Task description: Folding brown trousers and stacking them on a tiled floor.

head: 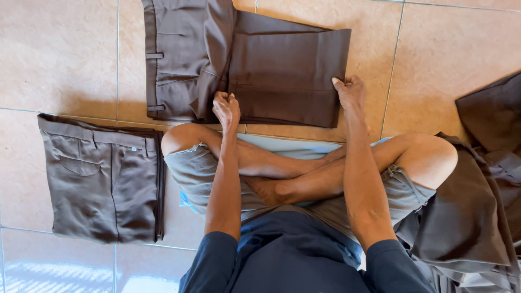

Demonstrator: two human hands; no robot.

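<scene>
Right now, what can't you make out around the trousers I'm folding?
Head view only:
- Brown trousers: waistband cut off by the top edge.
- Left hand fingers: curled into the cloth, hidden.
- Heap of brown cloth: cut off by the right edge.
- Folded trousers: underside hidden.

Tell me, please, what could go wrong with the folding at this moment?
1. The left hand pinches only the near edge of the brown folded trousers; the doubled legs might slide askew.
2. The right hand holds one corner, so the layers may shift.
3. The loose brown cloth heap lies close and might get mixed in.
</scene>
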